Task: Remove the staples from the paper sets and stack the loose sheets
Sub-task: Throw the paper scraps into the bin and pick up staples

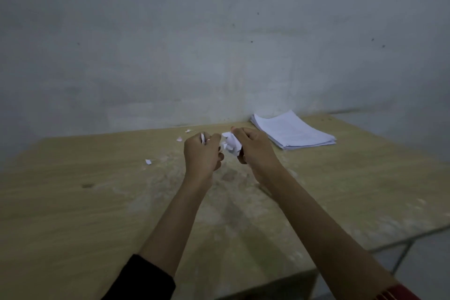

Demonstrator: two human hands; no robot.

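Both my hands are raised over the middle of the wooden table (97, 202). My right hand (253, 151) grips a crumpled wad of white paper (231, 143). My left hand (202, 153), just left of it, pinches a small white paper scrap (202, 139) between curled fingers. A stack of loose white sheets (292, 131) lies flat at the back right of the table, close to the wall. I cannot make out any staple.
Three small torn paper bits lie on the table: one (148, 161) left of my hands, and two (179, 139) (188, 131) farther back. A grey wall (219, 44) rises behind the table. The table's right edge drops to a tiled floor (418, 258).
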